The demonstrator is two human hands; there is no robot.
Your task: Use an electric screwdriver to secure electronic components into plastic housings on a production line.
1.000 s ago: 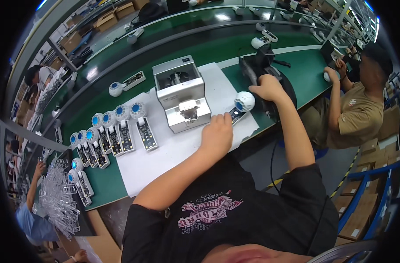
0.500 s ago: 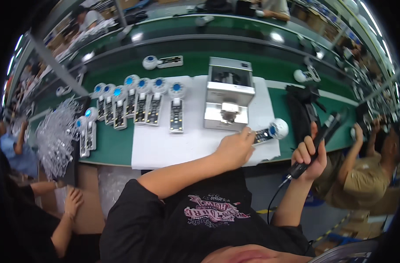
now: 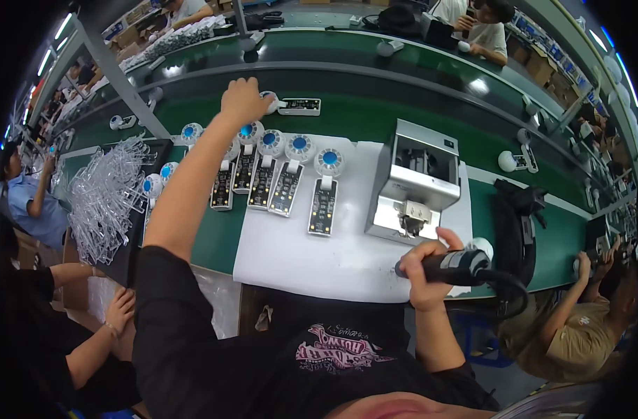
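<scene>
the left hand (image 3: 243, 102) is stretched far out over the green belt (image 3: 403, 119), its grip curled down over a white round-headed unit with a dark board (image 3: 291, 106) that lies there apart from the others; the fingers seem to be closing on the white head, though whether they truly pinch it cannot be told from this angle; the right hand (image 3: 425, 274) stays close to the body, its grip wrapped tight around the black electric screwdriver (image 3: 450, 265), held level above the near edge of the white mat (image 3: 298, 251), likely kept at the ready so the tool need not be set down while the other arm reaches; its cable loops off to the right; on the mat and the green tabletop (image 3: 214, 237) a row of assembled units with blue-centred white heads (image 3: 291, 174) lies side by side, boards pointing toward the person, an order that looks meant for working through them one by one; the grey metal screw feeder (image 3: 418, 180) sits on the mat just beyond the screwdriver, within easy reach; a heap of clear plastic parts (image 3: 106, 195) lies to the left; other people work along both sides of the line.
</scene>
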